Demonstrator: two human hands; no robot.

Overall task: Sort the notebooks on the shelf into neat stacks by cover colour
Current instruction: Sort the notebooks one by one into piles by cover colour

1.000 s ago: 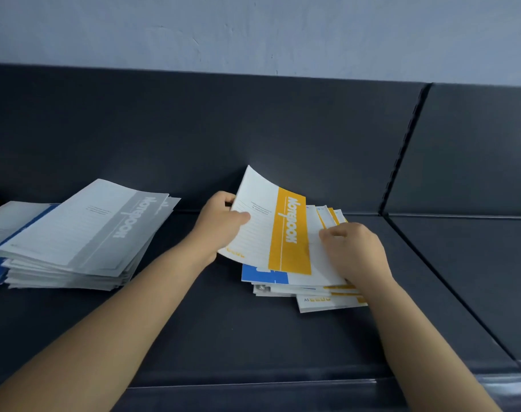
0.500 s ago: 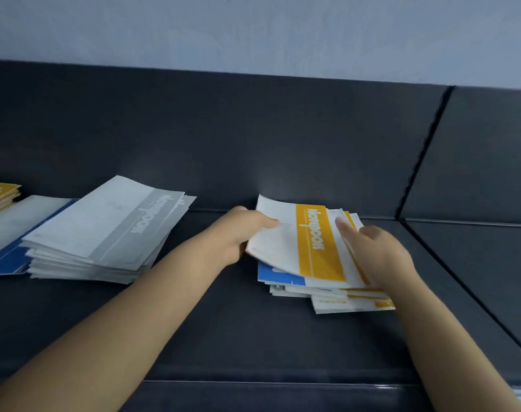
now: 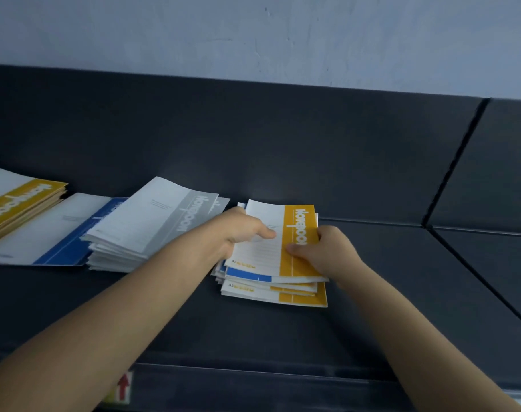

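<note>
Yellow-banded notebook (image 3: 268, 258) lies on top of the mixed pile (image 3: 271, 295), mid-shelf. The left hand (image 3: 241, 233) grasps its left edge with the thumb on the cover, and the right hand (image 3: 330, 251) grasps its right edge with the thumb on the yellow band. Left of the pile on the dark shelf (image 3: 253, 331): grey-banded stack (image 3: 140, 230) overlapping a blue-banded notebook (image 3: 66, 233), then a yellow stack (image 3: 18, 203) at the left edge.

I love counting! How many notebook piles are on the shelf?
4: yellow-covered stack far left, blue-covered pile beside it, grey-covered stack overlapping that, mixed-colour pile held at right.
</note>
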